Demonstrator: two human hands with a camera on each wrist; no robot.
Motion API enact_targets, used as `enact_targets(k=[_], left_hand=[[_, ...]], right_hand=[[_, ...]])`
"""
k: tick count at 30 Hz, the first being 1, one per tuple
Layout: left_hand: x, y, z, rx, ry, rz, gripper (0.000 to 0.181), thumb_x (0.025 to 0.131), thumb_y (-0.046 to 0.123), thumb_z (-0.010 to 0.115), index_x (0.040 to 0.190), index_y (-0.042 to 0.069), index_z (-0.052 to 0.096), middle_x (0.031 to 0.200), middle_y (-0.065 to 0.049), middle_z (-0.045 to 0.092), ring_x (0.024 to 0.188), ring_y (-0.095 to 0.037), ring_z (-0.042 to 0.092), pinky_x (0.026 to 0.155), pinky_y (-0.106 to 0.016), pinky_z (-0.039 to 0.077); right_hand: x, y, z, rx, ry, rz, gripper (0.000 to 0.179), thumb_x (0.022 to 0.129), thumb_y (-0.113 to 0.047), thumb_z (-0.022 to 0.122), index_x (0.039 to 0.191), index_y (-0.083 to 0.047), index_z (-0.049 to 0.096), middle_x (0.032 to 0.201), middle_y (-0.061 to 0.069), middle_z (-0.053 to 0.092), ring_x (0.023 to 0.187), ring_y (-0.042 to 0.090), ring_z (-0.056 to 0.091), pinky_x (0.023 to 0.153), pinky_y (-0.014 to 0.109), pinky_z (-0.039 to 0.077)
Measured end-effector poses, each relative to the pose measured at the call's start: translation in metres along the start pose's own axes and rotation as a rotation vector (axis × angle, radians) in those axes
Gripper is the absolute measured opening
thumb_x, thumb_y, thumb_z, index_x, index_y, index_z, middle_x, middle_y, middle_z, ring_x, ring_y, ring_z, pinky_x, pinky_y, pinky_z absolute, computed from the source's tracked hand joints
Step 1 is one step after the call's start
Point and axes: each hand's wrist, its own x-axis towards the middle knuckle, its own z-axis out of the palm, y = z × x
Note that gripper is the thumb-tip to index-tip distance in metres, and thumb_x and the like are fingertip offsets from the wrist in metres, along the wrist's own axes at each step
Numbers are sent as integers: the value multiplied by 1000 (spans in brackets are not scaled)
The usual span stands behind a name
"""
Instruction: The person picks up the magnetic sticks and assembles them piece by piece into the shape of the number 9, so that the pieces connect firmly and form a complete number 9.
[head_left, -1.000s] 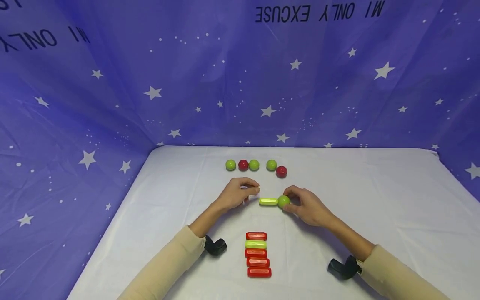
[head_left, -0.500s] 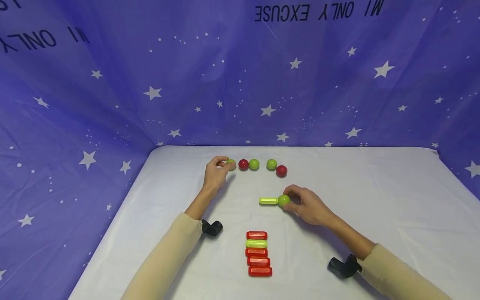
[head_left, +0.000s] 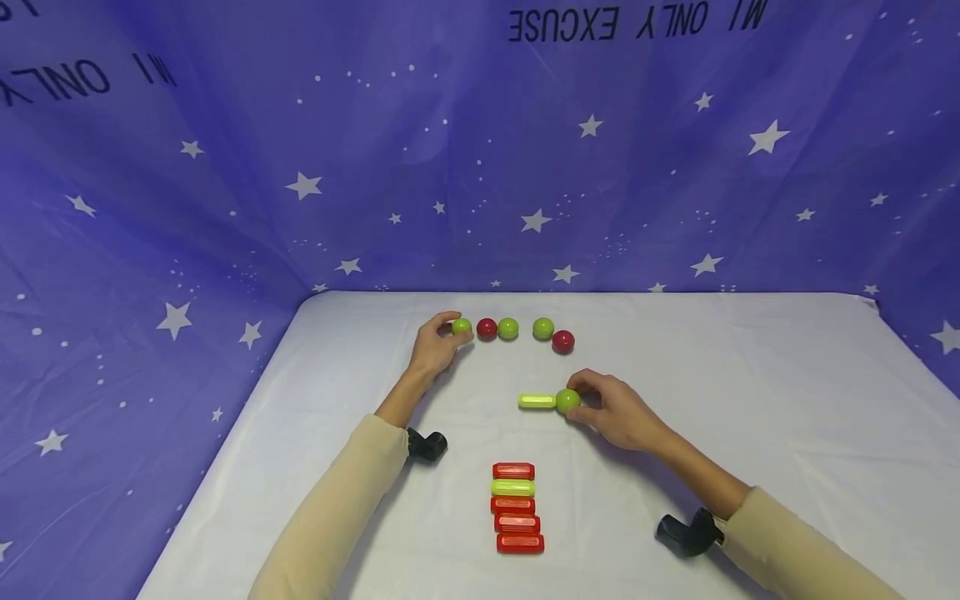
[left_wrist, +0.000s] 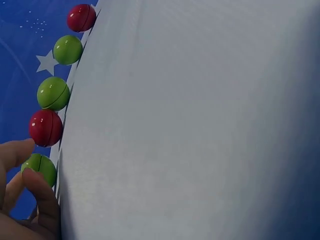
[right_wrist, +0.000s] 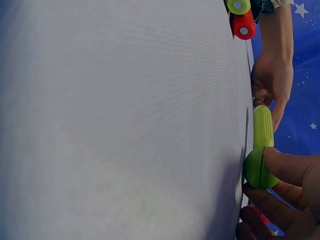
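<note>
My right hand (head_left: 617, 412) pinches a green ball (head_left: 567, 402) between thumb and fingers. A short yellow-green rod (head_left: 537, 402) lies end-on against that ball, pointing left; the right wrist view shows the rod (right_wrist: 263, 126) and the split green ball (right_wrist: 255, 169) in line. At the far left of the back row, my left hand (head_left: 435, 344) has its thumb and index finger round another green ball (head_left: 461, 326). Seen from the left wrist, the thumb covers part of this green ball (left_wrist: 42, 169), and the index fingertip reaches the neighbouring red ball (left_wrist: 46, 128).
Farther right in the row are a red ball (head_left: 487, 329), two green balls (head_left: 508, 328) (head_left: 543, 328) and another red ball (head_left: 563, 342). Nearer me, red rods (head_left: 517, 523) and one yellow-green rod (head_left: 513, 488) lie stacked in a column on the white tablecloth (head_left: 712, 358).
My left hand has left the rod's free end and gone up and left to the leftmost green ball, its fingers settling round it. The right hand has kept its hold on its green ball.
</note>
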Motion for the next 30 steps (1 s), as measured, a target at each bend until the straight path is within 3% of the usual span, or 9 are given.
enact_targets(k=[9,21,30], left_hand=[[-1,-2,1,54,-6,6,45,91,17,71,132,7,58,122,-15,59,44,-7,42,42,-19,38],[1,1,-2,-29,-14,-38,44,90,11,72,131,3,58,114,-16,60,46,-7,45,42,-20,39],[-3,-2,-7,-96,-17,-74,44,90,14,73,130,3,59,110,-13,60,63,-11,53,47,-19,42]], right_hand=[[-1,3,0,27,-14,-22,25,87,-8,74,110,-7,64,105,2,66,105,27,58,97,52,42],[0,4,0,8,-7,-26,25,87,-8,74,111,-8,64,105,1,66,104,26,58,95,51,43],[0,4,0,10,-17,-12,25,87,-8,74,111,-9,64,104,0,65,103,24,57,95,49,43]])
